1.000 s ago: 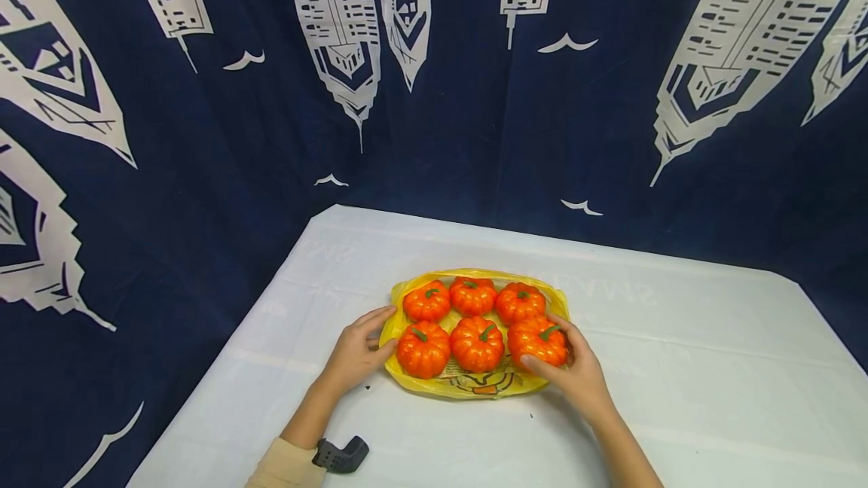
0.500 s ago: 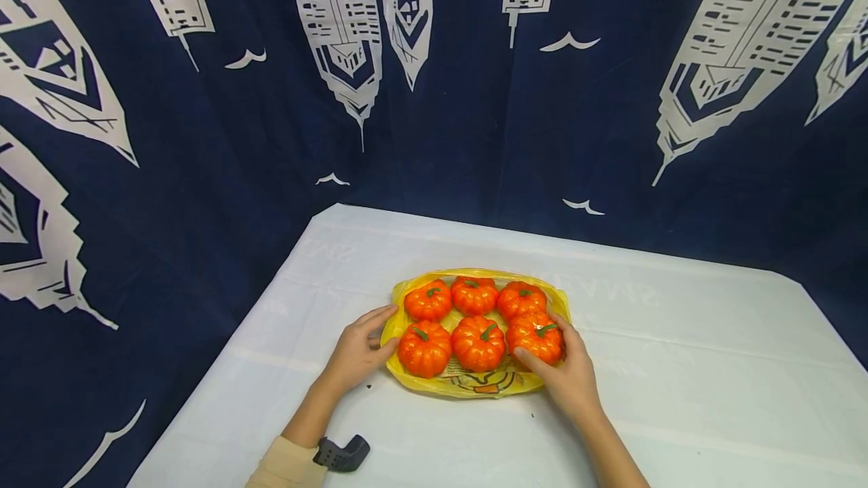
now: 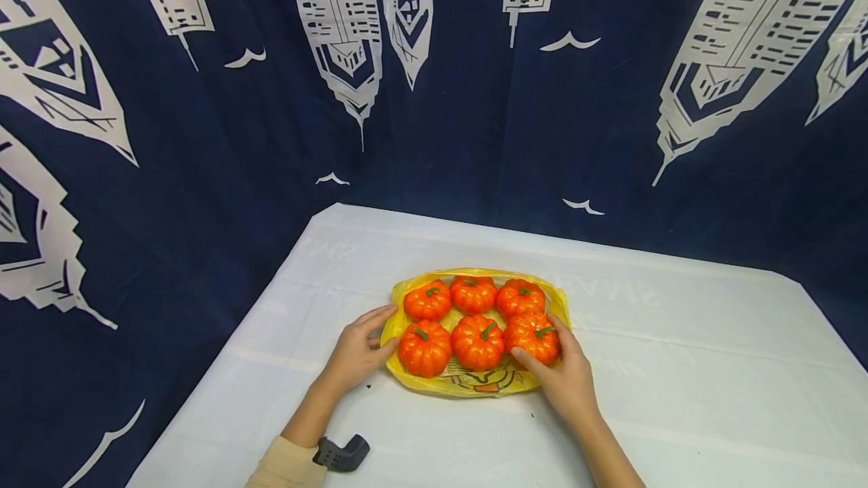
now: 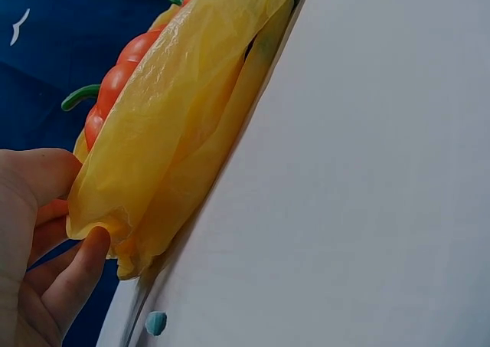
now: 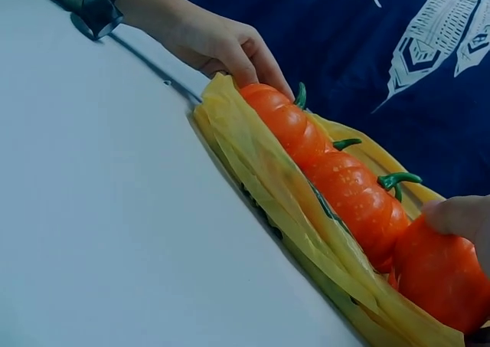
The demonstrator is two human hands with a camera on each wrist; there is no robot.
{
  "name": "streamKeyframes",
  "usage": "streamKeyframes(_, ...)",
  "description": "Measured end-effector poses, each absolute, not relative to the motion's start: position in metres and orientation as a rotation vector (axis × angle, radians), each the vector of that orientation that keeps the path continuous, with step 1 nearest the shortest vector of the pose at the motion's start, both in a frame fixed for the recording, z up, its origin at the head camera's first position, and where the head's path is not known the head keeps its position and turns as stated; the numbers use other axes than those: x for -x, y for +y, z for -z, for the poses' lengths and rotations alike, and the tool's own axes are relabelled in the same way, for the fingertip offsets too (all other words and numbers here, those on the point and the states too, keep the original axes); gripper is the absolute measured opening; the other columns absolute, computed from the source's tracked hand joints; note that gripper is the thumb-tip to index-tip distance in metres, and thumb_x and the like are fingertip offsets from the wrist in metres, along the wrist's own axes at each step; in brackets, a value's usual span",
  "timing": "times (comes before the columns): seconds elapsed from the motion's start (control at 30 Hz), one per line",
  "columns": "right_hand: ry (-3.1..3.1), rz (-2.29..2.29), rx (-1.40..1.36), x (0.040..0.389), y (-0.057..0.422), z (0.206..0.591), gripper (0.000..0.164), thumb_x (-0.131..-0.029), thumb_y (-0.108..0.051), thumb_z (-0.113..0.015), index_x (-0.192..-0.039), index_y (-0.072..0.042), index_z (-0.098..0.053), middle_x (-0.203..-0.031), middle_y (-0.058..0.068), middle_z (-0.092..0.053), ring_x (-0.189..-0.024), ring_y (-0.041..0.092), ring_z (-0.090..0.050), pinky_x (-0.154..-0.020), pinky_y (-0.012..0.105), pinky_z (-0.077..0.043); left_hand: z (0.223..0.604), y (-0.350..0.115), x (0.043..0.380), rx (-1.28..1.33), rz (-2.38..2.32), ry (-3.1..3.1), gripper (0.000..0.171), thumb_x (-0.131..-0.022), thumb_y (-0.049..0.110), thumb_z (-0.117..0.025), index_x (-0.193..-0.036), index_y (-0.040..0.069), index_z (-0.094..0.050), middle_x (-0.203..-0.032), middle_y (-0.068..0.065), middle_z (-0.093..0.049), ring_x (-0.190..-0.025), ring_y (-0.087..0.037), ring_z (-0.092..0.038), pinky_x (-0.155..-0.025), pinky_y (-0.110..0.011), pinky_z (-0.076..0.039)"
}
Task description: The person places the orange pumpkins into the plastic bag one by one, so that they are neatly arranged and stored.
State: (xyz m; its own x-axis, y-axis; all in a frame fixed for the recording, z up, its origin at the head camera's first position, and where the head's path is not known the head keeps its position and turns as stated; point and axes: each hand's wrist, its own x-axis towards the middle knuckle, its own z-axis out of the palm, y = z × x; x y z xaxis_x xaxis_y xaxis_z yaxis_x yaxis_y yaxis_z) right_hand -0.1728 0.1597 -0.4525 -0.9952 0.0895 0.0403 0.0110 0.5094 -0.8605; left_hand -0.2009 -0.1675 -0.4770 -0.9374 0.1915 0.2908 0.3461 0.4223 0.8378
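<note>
Several small orange pumpkins with green stems, such as the front middle pumpkin [image 3: 478, 343], lie in two rows inside a yellow plastic bag [image 3: 468, 388] whose rim is spread wide open. My right hand [image 3: 570, 379] grips the front right pumpkin [image 3: 532, 335], thumb on its near side and fingers round its outer side. That pumpkin [image 5: 440, 274] sits against its neighbour in the right wrist view. At the bag's left end, my left hand [image 3: 356, 352] holds the yellow plastic between thumb and fingers. The left wrist view shows the fingertips right at the crumpled end of the bag [image 4: 164, 140].
A white cloth covers the table [image 3: 678, 367] under the bag. Behind it hangs a dark blue curtain [image 3: 475, 134] printed with white buildings and birds. A black strap device [image 3: 342, 454] is on the left wrist. Small dark specks lie near the bag.
My right hand has shifted slightly left with the front right pumpkin, bringing it close to the middle one. The left hand stays at the bag's end.
</note>
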Motion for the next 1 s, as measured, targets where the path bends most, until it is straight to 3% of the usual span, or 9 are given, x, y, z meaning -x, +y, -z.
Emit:
streamKeyframes(0.3, -2.737, -1.384, 0.076, 0.1722, 0.1606, 0.4533, 0.089, -0.083, -0.04, -0.077, -0.15, -0.002, -0.031, -0.149, 0.026, -0.033, -0.136, 0.043, -0.033, -0.113, 0.057, -0.029, 0.478, -0.1673, 0.2011, 0.491, 1.515, -2.509, 0.053, -0.085, -0.001, -0.071, -0.135, -0.003, -0.055, -0.139, -0.021, -0.05, -0.11, -0.036, -0.062, -0.078, -0.027, -0.059)
streamKeyframes(1.0, -2.918, -1.089, 0.108, 0.172, 0.1592, 0.4449, 0.093, -0.082, -0.054, -0.072, -0.147, 0.003, -0.036, -0.136, 0.03, -0.044, -0.124, 0.046, -0.045, -0.104, 0.063, -0.038, 0.4769, -0.1681, 0.2009, 0.489, 1.512, -2.52, 0.053, -0.086, 0.001, -0.07, -0.136, -0.002, -0.054, -0.14, -0.02, -0.049, -0.109, -0.035, -0.063, -0.079, -0.026, -0.059)
